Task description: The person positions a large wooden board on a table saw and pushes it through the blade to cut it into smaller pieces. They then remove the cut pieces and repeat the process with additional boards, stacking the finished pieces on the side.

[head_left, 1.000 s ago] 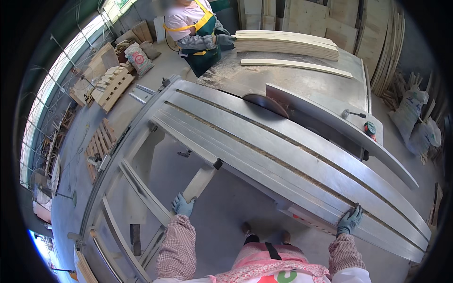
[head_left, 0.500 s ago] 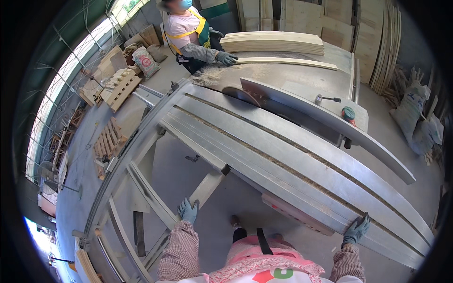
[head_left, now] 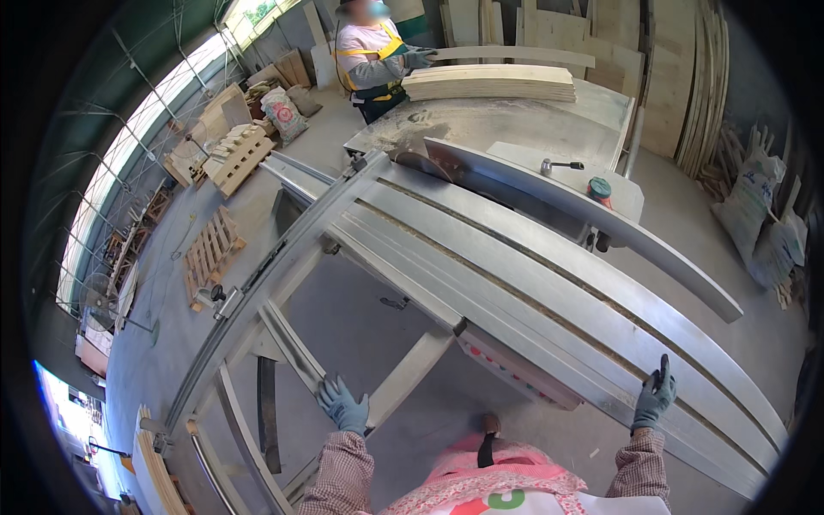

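Observation:
In a grey-blue glove, my left hand (head_left: 345, 405) rests with spread fingers on a pale metal rail (head_left: 296, 343) of the saw's outrigger frame. My right hand (head_left: 655, 399), gloved too, lies on the near end of the long silver sliding table (head_left: 524, 283), fingers stretched out along a slot. Neither holds a loose thing. The round saw blade (head_left: 421, 166) stands past the table's far end, beside a long metal fence (head_left: 601, 219). Across the machine, a co-worker (head_left: 369, 60) in gloves holds a thin wooden strip (head_left: 515, 57) above a stack of strips (head_left: 489, 84).
A metal lever (head_left: 562, 164) and a green-topped container (head_left: 599, 189) sit behind the fence. Pallets (head_left: 213, 249) and a sack (head_left: 283, 118) are on the floor at left. Boards (head_left: 674, 94) lean at the back right, near white sacks (head_left: 747, 197).
The sliding table and frame have shifted relative to the saw, with my hands still on them. The co-worker has lifted the single strip off the far table and moved it behind the stack.

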Demonstrator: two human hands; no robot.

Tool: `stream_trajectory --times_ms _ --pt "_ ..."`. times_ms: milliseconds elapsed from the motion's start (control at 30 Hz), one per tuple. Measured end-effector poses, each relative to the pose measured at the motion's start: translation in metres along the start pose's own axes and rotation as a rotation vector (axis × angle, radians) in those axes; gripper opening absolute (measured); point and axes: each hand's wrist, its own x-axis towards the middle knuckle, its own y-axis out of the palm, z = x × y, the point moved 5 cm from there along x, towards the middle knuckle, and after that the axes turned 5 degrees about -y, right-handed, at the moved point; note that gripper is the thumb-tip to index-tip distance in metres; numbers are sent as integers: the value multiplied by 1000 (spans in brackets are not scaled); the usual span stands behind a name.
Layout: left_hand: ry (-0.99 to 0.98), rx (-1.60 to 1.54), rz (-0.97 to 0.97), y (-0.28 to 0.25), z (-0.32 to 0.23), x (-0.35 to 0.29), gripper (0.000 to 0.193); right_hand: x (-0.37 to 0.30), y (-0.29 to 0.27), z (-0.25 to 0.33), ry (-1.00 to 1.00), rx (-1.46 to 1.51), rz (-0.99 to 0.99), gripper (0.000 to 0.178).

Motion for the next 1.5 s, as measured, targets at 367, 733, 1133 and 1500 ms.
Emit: stream_trajectory --times_ms 367,733,1133,1500 --pt "-515 -554 -82 -3 -27 -147 98 -18 82 36 -543 5 352 61" --pt "-627 -911 -84 21 -21 -198 93 -27 58 -2 -583 -56 386 57" --pt "-594 -788 -81 -3 -34 -316 95 -58 -12 -108 -579 -77 411 55" --pt "-611 -688 -85 1 -34 -363 94 -56 -38 -132 -606 43 406 49"
